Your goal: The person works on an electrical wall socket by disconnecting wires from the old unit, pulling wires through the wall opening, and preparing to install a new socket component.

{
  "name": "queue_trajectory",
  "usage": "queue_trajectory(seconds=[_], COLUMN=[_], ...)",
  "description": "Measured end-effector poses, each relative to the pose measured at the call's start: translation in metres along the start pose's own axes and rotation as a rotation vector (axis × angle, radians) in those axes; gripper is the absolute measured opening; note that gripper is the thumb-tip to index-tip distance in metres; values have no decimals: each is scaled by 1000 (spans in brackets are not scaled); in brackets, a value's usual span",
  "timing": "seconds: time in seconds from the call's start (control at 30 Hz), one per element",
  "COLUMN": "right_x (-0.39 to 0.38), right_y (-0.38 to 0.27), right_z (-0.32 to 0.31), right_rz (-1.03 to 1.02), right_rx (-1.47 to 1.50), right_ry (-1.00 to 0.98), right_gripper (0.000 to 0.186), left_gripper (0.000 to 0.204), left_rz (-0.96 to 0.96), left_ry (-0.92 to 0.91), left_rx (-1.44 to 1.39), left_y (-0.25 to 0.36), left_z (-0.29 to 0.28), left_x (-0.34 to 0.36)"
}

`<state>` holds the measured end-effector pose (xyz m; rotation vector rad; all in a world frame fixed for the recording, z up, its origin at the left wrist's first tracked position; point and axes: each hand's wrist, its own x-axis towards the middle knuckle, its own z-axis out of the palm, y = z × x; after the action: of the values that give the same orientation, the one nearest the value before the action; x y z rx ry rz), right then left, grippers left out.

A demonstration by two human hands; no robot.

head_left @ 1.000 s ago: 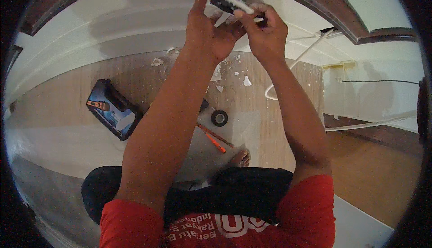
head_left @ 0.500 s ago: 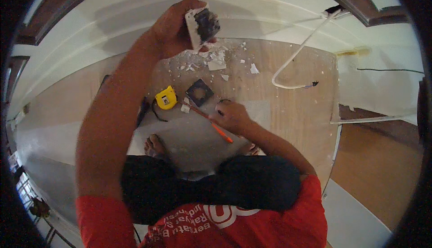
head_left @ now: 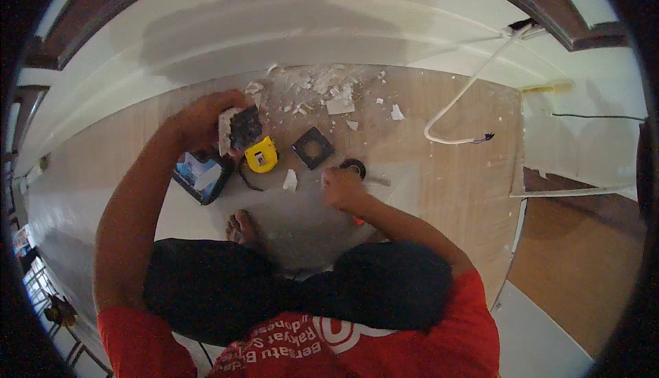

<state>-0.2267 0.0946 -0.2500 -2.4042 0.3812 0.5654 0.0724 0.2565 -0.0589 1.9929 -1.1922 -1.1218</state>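
Observation:
My left hand (head_left: 206, 120) is closed around a square electrical wall fitting (head_left: 245, 129), its pale edge toward the hand and its dark, rough back showing. It is held above the floor near a yellow tape measure (head_left: 261, 155). My right hand (head_left: 341, 188) is closed low over the floor; what is inside the fingers is hidden. Next to its knuckles lies a black roll of tape (head_left: 353, 167). An orange end of a tool (head_left: 358, 220) shows under the right wrist, and a thin grey strip (head_left: 377, 180) sticks out beyond the hand.
A black square frame with a round hole (head_left: 313, 148) and a white scrap (head_left: 290, 180) lie between my hands. Plaster rubble (head_left: 333, 84) is scattered by the wall. A dark case (head_left: 202, 177) sits under my left forearm. A white cable (head_left: 446, 107) hangs from the wall.
My left hand has come down and leftward from near the wall with the wall fitting. The orange-handled tool's shaft no longer lies across the floor beside my right hand.

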Motion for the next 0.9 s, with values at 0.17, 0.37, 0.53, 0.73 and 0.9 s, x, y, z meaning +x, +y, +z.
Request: queue_trajectory(seconds=[0.17, 0.37, 0.53, 0.73, 0.9], right_x=[-12, -20, -19, 7, 23], right_y=[-11, -63, -104, -102, -95], right_z=[-111, -240, -291, -315, -317], right_rz=[-40, 84, 80, -1, -184], right_rx=[402, 907, 1186, 1530, 1863], right_ry=[305, 327, 340, 297, 115], right_gripper=[19, 36, 31, 25, 21], left_gripper=[39, 38, 35, 32, 36], left_rz=[-171, -366, 363, 213, 327], left_ry=[154, 44, 134, 1, 165], left_rx=[-519, -865, -87, -170, 289], left_y=[10, 3, -2, 13, 1], left_z=[-11, -2, 11, 7, 5], left_x=[3, 25, 32, 17, -6])
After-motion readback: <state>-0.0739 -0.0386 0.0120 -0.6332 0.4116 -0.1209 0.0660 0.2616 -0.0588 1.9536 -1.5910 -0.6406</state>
